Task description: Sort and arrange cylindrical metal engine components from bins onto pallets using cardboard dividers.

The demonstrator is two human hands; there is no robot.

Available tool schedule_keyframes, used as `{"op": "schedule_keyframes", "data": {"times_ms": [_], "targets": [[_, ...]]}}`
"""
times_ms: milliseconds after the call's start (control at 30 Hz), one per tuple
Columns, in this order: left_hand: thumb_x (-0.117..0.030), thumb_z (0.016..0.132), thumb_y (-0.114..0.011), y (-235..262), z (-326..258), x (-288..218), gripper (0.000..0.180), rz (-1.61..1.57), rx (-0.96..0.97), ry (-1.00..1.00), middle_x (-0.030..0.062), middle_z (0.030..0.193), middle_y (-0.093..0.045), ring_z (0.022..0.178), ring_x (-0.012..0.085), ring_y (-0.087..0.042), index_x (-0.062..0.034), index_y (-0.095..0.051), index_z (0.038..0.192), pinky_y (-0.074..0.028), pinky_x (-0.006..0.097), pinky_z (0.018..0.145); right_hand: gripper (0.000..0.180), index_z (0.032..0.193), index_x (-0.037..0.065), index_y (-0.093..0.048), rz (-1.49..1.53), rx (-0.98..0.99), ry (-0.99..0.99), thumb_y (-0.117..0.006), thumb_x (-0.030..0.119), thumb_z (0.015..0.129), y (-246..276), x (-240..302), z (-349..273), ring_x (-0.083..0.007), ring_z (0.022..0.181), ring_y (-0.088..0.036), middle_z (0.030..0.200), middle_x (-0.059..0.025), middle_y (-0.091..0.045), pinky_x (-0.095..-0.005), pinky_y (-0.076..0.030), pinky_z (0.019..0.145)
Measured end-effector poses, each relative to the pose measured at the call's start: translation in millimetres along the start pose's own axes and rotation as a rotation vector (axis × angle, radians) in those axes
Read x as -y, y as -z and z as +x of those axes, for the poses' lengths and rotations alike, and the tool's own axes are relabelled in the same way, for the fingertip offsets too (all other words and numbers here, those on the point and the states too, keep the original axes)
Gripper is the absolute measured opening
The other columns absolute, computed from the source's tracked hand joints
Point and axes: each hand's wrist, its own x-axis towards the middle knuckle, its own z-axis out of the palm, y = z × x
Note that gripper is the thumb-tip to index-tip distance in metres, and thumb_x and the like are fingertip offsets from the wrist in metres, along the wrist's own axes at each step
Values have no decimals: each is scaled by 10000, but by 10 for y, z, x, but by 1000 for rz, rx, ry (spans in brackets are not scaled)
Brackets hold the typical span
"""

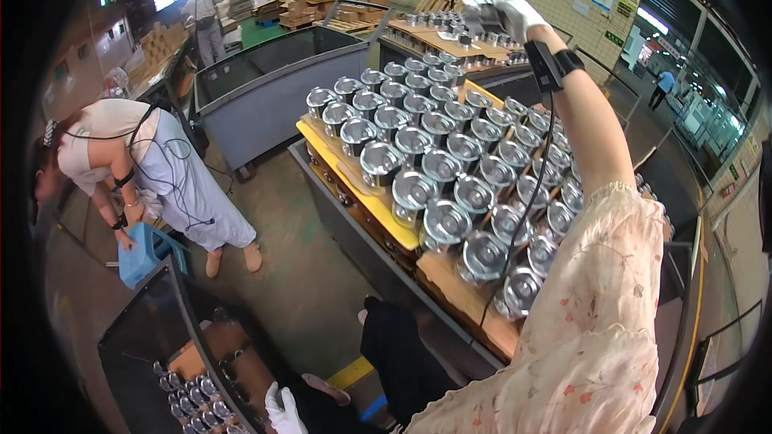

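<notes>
On the workshop floor point(297, 233), a co-worker point(201, 169) bends over a blue stool point(145, 253), to the left of your grey cart point(354, 251) with its rows of metal cylinders point(414, 189). Your hands are well apart: the gloved right hand point(519, 19), raised beyond those rows, clasps a blurred silvery part point(482, 13). Your gloved left hand point(283, 411) is low beside a dark bin point(129, 341) of similar parts point(197, 396); I cannot tell whether it grips anything.

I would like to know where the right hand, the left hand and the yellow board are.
Right hand point(520, 18): head view, on its gloved middle.
Left hand point(284, 412): head view, on its gloved middle.
Yellow board point(392, 219): head view, on its bare left edge.
</notes>
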Motion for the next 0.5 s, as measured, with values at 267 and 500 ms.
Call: {"op": "schedule_keyframes", "data": {"times_ms": [267,500], "targets": [[-386,907,-589,-484,275,-74,439,402,319,-21,154,1189,-585,1095,287,-537,-71,-568,1212,-403,368,975,325,1058,25,-639,13,-53,-579,-530,268,872,-1109,-1214,-271,-327,906,-635,991,-202,-660,-368,-476,804],[-406,902,-590,-852,448,-100,384,472,478,138,134,1125,-626,1040,291,-574,-129,-609,1168,-435,376,930,284,1078,161,-666,-126,175,-560,-523,288,869,-1861,-1456,-574,-299,953,-630,1051,-102,-667,-360,-484,820]]}}
